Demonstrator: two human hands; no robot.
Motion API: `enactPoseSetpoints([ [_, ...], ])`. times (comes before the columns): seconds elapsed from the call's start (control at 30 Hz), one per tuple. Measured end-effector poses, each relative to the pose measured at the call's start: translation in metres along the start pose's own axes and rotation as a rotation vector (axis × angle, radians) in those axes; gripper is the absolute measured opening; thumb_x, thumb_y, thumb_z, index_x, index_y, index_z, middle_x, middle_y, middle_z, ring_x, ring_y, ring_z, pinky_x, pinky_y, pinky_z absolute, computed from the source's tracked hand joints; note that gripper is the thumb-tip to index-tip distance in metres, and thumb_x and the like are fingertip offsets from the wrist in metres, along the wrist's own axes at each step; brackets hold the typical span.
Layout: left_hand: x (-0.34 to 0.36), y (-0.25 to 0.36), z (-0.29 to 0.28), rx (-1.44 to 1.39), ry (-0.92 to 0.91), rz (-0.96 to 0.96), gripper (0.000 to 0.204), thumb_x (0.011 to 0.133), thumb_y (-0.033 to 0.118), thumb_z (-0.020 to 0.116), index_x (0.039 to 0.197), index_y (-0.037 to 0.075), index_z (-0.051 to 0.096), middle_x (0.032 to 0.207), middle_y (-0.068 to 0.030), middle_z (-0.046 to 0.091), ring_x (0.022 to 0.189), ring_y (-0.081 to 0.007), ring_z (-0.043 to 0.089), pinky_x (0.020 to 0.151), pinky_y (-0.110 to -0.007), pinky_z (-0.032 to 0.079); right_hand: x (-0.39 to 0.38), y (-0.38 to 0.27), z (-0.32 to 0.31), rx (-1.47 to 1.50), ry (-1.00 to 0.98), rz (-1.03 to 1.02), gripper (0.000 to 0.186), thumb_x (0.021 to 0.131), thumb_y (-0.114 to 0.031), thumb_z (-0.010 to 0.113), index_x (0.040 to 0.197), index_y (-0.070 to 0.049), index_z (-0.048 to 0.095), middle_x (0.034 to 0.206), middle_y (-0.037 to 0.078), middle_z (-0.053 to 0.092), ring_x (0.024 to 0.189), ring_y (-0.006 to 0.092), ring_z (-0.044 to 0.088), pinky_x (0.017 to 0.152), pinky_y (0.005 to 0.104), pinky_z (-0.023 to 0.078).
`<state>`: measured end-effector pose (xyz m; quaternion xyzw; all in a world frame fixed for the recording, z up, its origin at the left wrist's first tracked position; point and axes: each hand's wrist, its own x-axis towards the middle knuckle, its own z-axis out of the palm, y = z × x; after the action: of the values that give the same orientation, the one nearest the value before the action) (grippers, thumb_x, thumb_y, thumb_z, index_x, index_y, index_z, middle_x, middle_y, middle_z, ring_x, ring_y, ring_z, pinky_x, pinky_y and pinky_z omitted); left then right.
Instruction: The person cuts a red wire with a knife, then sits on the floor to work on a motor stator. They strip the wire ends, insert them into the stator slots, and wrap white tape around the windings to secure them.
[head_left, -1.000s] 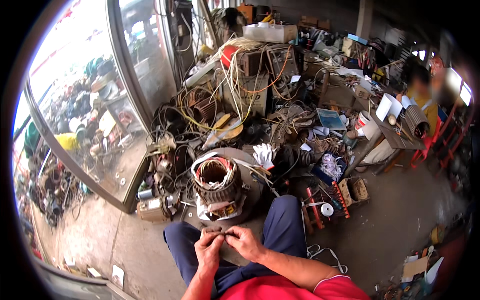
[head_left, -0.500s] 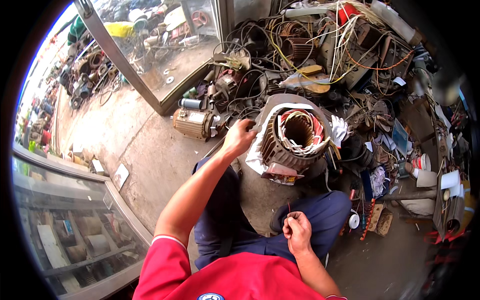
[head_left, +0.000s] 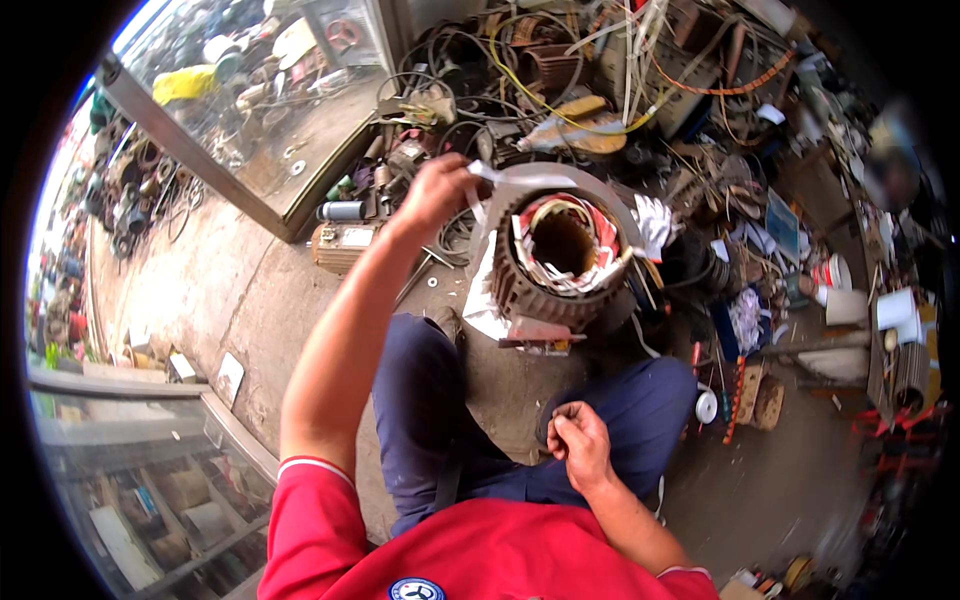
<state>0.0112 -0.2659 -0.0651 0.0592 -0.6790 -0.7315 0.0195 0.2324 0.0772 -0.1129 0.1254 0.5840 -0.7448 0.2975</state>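
My left hand (head_left: 445, 185) is raised at the upper middle, fingers pinched on a white tape strip (head_left: 520, 178) that lifts off beside a motor stator (head_left: 550, 305). The stator is a ribbed metal cylinder with red and white windings round a dark bore, on a round dark base with white material at its side. My right hand (head_left: 578, 440) is closed in a pinch over my lap, nearest my right knee; what it holds is too small to make out. White gloves (head_left: 655, 222) lie just right of the stator.
Tangled cables (head_left: 440, 60), motor parts and scrap crowd the back and right. A small motor (head_left: 343, 247) lies left of the stator. Glass-panelled frames (head_left: 250, 110) stand at upper and lower left. A white tape roll (head_left: 705, 405) and a cardboard box (head_left: 762, 400) sit right of my knee.
My left hand has left my right one over my lap, risen beside the stator and taken hold of white tape. My right hand stays low. The view has swung down and leftward.
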Motion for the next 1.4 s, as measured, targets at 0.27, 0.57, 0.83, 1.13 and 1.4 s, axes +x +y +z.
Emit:
enactPoseSetpoints([
  [0.27,-0.09,0.188,0.124,-0.021,-0.227,0.261,0.03,0.099,0.016,0.05,0.12,-0.003,0.058,0.096,-0.0149,0.07,0.079,-0.0199,0.069,0.073,-0.032,0.057,-0.012,-0.012,0.005,0.126,-0.097,-0.125,0.01,0.097,-0.013,0.057,0.102,-0.005,0.055,0.08,0.003,0.062,0.062,0.0073,0.056,0.053,0.0206,0.044],
  [0.57,-0.151,0.243,0.259,-0.054,-0.594,0.396,0.035,0.091,0.011,0.059,0.121,-0.006,0.058,0.099,-0.0117,0.063,0.078,-0.0225,0.067,0.076,-0.036,0.06,-0.055,0.014,-0.035,0.235,-0.035,-0.187,0.007,0.097,-0.011,0.056,0.101,-0.005,0.055,0.081,0.004,0.064,0.064,0.0084,0.059,0.054,0.0212,0.045],
  [0.83,-0.177,0.215,0.285,0.239,-0.893,0.507,0.028,0.095,0.016,0.057,0.111,-0.006,0.064,0.094,-0.0172,0.073,0.068,-0.0185,0.068,0.065,-0.029,0.057,-0.102,0.027,-0.059,0.055,0.071,-0.513,0.004,0.096,-0.004,0.056,0.098,-0.002,0.054,0.079,0.004,0.063,0.063,0.0067,0.056,0.055,0.0209,0.043],
  [1.13,-0.225,0.095,0.231,0.568,-0.957,-0.343,0.034,0.096,0.03,0.065,0.092,-0.003,0.068,0.074,-0.0026,0.066,0.067,-0.0095,0.063,0.057,-0.025,0.051,-0.117,-0.025,-0.053,-0.056,0.182,-0.801,0.01,0.103,-0.006,0.043,0.11,0.0,0.046,0.099,0.01,0.062,0.064,0.0058,0.057,0.056,0.019,0.043],
  [1.4,-0.247,0.041,0.167,0.307,-0.755,-0.412,0.025,0.093,0.025,0.07,0.09,0.0,0.07,0.067,-0.0001,0.062,0.059,-0.0073,0.058,0.053,-0.024,0.046,-0.076,-0.021,-0.029,-0.1,0.151,-0.672,0.009,0.104,-0.014,0.05,0.103,-0.006,0.054,0.073,-0.005,0.048,0.057,0.0019,0.04,0.049,0.0201,0.034],
])
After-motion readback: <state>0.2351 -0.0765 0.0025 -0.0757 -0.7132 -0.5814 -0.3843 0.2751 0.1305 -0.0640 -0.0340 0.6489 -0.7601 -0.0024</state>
